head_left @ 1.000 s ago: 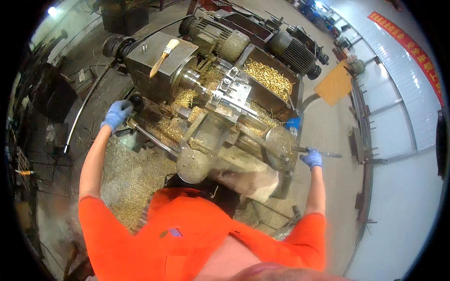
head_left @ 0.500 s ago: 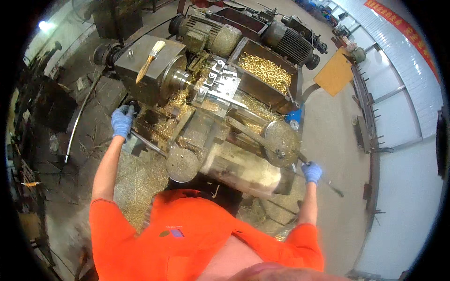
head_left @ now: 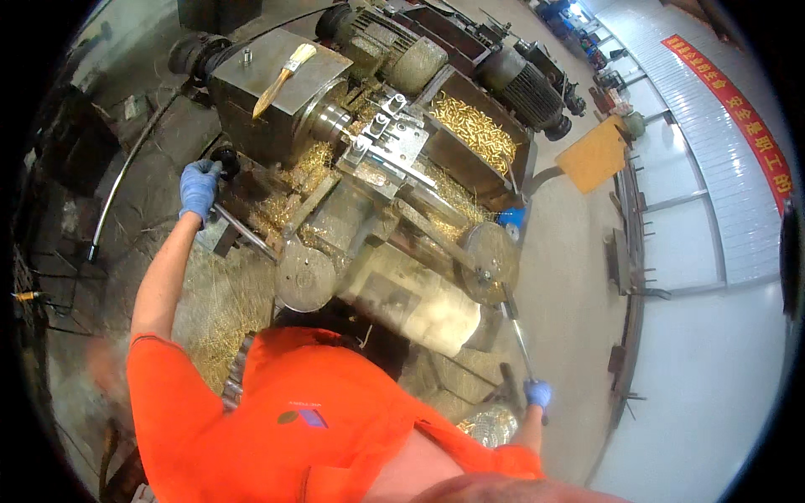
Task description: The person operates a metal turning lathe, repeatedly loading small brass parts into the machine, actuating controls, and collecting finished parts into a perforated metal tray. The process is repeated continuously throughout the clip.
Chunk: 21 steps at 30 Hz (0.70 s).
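My left hand (head_left: 199, 189), in a blue glove, is closed at the upper end of a metal lever (head_left: 245, 232) beside a black round knob (head_left: 225, 161). That lever runs down to a round disc (head_left: 305, 277) on the lathe. Low on the right, my gloved right hand (head_left: 537, 392) grips a long lever handle (head_left: 520, 339), which comes off a larger disc (head_left: 490, 261). Between and beyond my hands are the tool slide (head_left: 394, 144) and the lathe's shiny chuck (head_left: 331, 122), with a small brass-coloured piece at its front.
A metal bin (head_left: 528, 180) of small brass parts stands behind the slide. A wooden-handled brush (head_left: 285, 80) lies on the headstock (head_left: 267, 71). Brass shavings (head_left: 312, 168) cover the machine bed. Motors (head_left: 524, 88) stand at the back; a yellowish board (head_left: 593, 155) is at right.
My right hand has swung the long lever from pointing right to pointing down toward me. My left hand stays at its lever. The whole view has turned slightly.
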Motion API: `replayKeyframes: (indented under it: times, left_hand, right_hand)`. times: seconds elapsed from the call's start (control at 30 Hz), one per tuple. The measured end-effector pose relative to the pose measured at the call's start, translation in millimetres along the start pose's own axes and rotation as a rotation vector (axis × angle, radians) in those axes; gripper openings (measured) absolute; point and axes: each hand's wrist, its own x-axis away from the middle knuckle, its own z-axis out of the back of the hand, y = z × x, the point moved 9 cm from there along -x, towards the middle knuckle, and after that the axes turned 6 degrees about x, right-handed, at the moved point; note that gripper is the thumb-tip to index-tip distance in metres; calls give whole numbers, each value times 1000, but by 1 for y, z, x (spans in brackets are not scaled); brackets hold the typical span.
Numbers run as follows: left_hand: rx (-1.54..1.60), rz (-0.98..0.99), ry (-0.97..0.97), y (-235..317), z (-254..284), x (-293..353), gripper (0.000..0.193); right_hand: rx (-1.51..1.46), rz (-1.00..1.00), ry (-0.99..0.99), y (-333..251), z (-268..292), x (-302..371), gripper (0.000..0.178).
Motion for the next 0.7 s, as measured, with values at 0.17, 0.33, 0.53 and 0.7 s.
replayKeyframes:
  times: [0.17,0.33,0.53,0.7]
  left_hand:
    - [-8,17,-13,10,-2,2,27]
    - [37,-31,32,6,2,-1,26]
    - [35,-14,-43,-6,-11,-11,27]
    - [-13,33,-40,6,-7,-2,27]
  right_hand:
    - [-71,-26,20,7,-3,16,40]
    - [1,-26,4,-5,8,25,39]
    - [-69,-13,47,8,-24,18,36]
    - [-142,-106,29,11,-19,25,39]
